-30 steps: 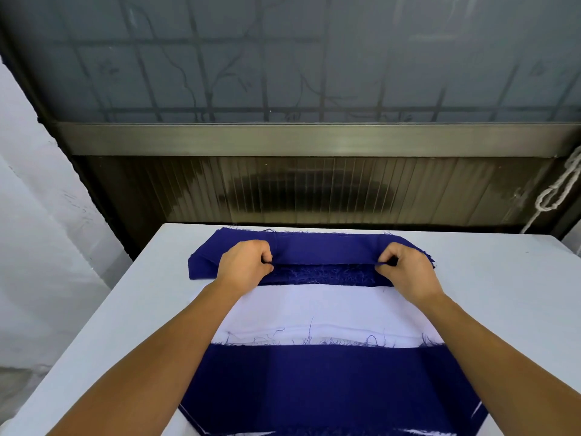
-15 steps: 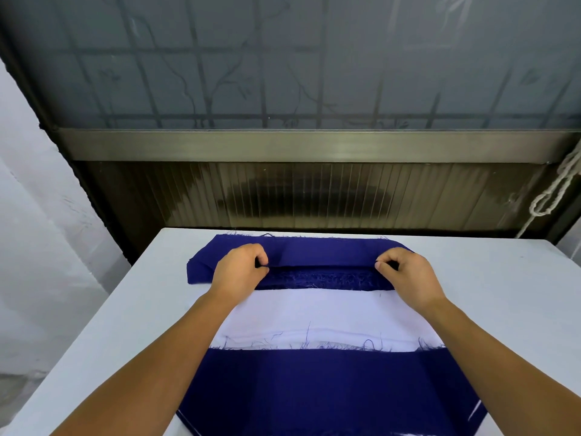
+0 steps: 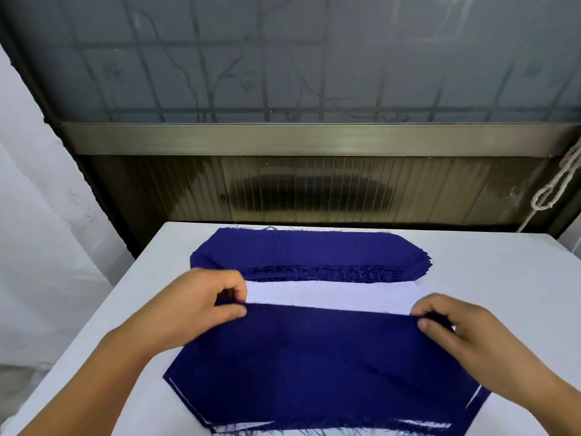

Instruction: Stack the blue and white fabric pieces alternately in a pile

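A pile of several dark blue fabric pieces [image 3: 309,253] lies at the far side of the white table [image 3: 503,278]. Nearer me sits a white fabric piece [image 3: 330,295], mostly covered by a blue piece [image 3: 323,366] spread over the near pile. My left hand [image 3: 204,303] pinches that blue piece's far left corner between thumb and fingers. My right hand [image 3: 456,322] pinches its far right corner. Thin white edges peek out under the blue piece at the near corners.
A dark ribbed panel and metal rail [image 3: 314,140] stand behind the table, with a frosted window above. A white rope [image 3: 556,187] hangs at the right. White cloth [image 3: 37,215] drapes at the left beside the table edge.
Both hands have pulled back from the far blue pile toward me, carrying one blue piece by its corners over the white piece on the near pile.
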